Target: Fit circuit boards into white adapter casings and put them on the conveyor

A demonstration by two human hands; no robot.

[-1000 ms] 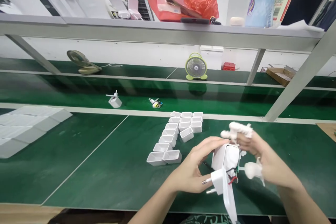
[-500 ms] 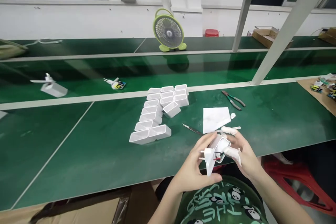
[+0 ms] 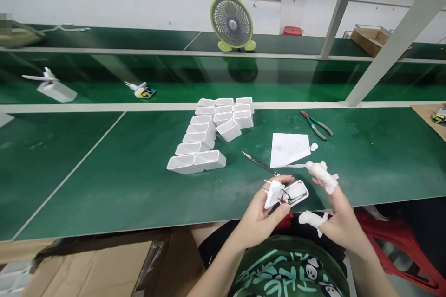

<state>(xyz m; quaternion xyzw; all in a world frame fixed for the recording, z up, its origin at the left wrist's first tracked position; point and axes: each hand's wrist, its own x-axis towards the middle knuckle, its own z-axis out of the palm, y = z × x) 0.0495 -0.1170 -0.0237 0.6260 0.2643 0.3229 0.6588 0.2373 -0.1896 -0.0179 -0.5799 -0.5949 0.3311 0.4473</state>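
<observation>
My left hand [image 3: 261, 216] grips a white plug adapter [image 3: 295, 192] by its sides; its pronged cap [image 3: 273, 194] hangs open at the left, with red and dark wires running into the housing. Off to the right of it, my right hand [image 3: 336, 211] has thumb and fingers spread, with nothing between them. White wrapping covers the thumb and a fingertip. Just beyond the hands lie tweezers [image 3: 259, 162], a white sheet [image 3: 290, 148], a thin white strip [image 3: 294, 165] and a small white blob [image 3: 314, 147].
Several white open housings [image 3: 209, 160] stand in rows left of centre. Green-handled pliers [image 3: 317, 125] lie at the right. On the back ledge are a circuit board with a plug [image 3: 142, 91] and another adapter [image 3: 57, 90]. A green fan [image 3: 232, 23] stands on the shelf; a metal post [image 3: 369, 72] rises at right.
My right hand has come away from the adapter and opened to the right. My left hand keeps hold of the adapter, now tipped flatter. The view has tilted down.
</observation>
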